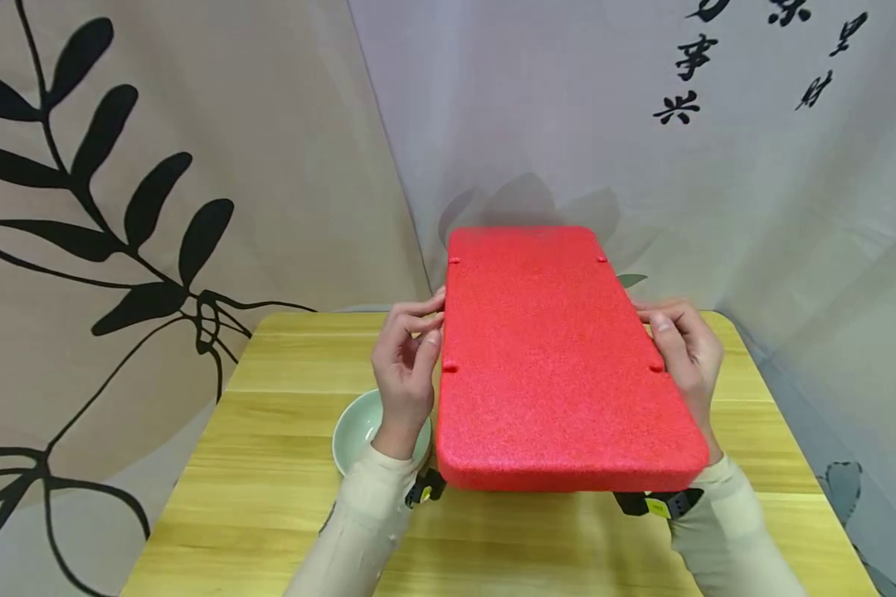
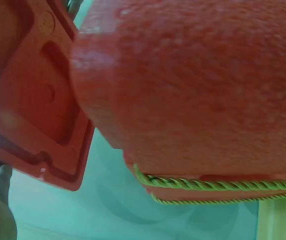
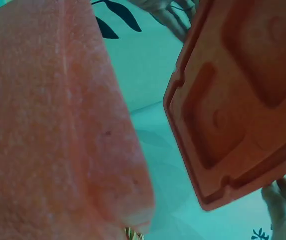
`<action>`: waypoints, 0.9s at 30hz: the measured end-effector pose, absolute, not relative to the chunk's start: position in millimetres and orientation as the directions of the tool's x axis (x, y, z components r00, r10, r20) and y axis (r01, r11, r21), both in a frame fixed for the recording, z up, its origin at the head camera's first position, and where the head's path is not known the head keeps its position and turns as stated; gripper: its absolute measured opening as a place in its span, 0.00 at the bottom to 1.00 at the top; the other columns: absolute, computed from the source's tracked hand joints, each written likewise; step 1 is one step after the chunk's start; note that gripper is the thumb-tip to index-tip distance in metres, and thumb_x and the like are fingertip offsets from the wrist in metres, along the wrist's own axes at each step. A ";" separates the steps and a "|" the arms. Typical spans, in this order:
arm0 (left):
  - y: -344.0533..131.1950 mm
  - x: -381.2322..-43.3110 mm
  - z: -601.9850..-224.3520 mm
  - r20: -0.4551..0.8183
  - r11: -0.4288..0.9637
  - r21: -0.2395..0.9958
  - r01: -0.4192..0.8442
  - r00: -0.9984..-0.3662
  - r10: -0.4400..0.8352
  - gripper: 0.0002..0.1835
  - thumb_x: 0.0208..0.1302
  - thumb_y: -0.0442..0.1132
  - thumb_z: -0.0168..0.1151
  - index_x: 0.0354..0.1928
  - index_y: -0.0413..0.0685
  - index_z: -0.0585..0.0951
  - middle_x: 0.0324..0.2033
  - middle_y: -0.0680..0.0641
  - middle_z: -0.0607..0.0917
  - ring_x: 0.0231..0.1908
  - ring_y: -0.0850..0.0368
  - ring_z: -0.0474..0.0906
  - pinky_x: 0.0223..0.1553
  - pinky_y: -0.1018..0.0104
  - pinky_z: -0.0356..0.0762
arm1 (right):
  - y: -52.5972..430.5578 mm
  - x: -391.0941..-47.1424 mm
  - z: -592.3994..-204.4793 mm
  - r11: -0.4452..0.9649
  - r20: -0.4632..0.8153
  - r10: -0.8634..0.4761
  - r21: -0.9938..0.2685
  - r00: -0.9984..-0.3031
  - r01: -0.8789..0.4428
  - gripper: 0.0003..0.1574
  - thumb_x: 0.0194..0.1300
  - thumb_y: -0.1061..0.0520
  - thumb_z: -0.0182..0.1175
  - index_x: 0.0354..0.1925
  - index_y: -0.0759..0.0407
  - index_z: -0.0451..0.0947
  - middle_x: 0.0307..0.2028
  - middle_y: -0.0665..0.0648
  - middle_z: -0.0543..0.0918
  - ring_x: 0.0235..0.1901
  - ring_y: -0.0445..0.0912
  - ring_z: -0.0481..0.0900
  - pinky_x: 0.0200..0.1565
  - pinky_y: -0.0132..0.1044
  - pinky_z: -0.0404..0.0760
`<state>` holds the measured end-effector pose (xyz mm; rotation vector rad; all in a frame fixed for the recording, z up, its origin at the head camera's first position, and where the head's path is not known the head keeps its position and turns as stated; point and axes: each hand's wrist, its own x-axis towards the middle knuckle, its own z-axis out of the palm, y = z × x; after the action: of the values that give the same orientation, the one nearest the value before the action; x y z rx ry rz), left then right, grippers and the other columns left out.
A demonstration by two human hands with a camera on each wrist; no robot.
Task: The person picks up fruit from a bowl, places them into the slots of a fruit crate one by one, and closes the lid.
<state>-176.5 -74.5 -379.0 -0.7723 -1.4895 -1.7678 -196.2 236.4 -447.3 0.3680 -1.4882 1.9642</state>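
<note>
A red foam lid is held up over the table, its smooth face showing in the head view. My left hand grips its left edge, and my right hand grips the right edge with the thumb on the side. Both wrist views show the recessed underside of the lid. Apart from it and lower stands a red foam box, with a twisted gold rope along its side. In the head view the raised lid hides this box.
A pale green bowl sits on the wooden table, partly behind my left wrist. A green leaf tip pokes out behind the lid. Printed curtains hang close behind the table.
</note>
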 end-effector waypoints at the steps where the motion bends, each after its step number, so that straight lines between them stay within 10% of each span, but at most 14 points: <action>1: -75.9 -177.3 -380.4 0.797 -0.100 0.587 0.804 -0.595 -0.107 0.10 0.64 0.29 0.53 0.40 0.23 0.77 0.47 0.29 0.78 0.54 0.36 0.76 0.54 0.52 0.78 | 221.9 -180.7 -419.6 -0.143 0.594 0.290 -0.748 -0.750 -0.648 0.12 0.64 0.69 0.51 0.34 0.79 0.78 0.40 0.64 0.85 0.40 0.51 0.81 0.37 0.31 0.76; 5: -83.6 -179.3 -383.9 0.745 -0.145 0.660 0.737 -0.667 0.004 0.20 0.67 0.35 0.55 0.52 0.20 0.74 0.54 0.29 0.77 0.59 0.37 0.73 0.58 0.50 0.73 | 187.8 -145.8 -361.9 -0.198 0.495 0.263 -0.812 -0.828 -0.549 0.09 0.65 0.74 0.51 0.33 0.79 0.78 0.40 0.56 0.85 0.42 0.44 0.82 0.36 0.26 0.76; 13: -96.4 -179.7 -390.1 0.553 -0.050 0.828 0.558 -0.801 0.227 0.29 0.62 0.23 0.61 0.66 0.30 0.69 0.66 0.39 0.70 0.64 0.46 0.68 0.59 0.58 0.70 | 192.6 -157.5 -386.2 -0.341 0.449 0.191 -0.804 -0.873 -0.488 0.14 0.64 0.76 0.57 0.47 0.87 0.73 0.50 0.67 0.76 0.56 0.55 0.76 0.52 0.35 0.79; 27: -92.8 -184.2 -405.0 0.330 0.107 0.926 0.361 -0.915 0.230 0.35 0.61 0.29 0.68 0.69 0.34 0.65 0.69 0.46 0.67 0.65 0.53 0.68 0.59 0.65 0.70 | 188.7 -161.7 -405.7 -0.073 0.354 0.156 -0.927 -0.922 -0.368 0.22 0.70 0.69 0.56 0.61 0.72 0.72 0.64 0.62 0.72 0.64 0.49 0.67 0.51 0.26 0.76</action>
<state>-184.2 -92.8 -405.0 -0.6062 -2.2584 -1.9413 -161.7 188.7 -405.7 0.2279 -1.8560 2.0569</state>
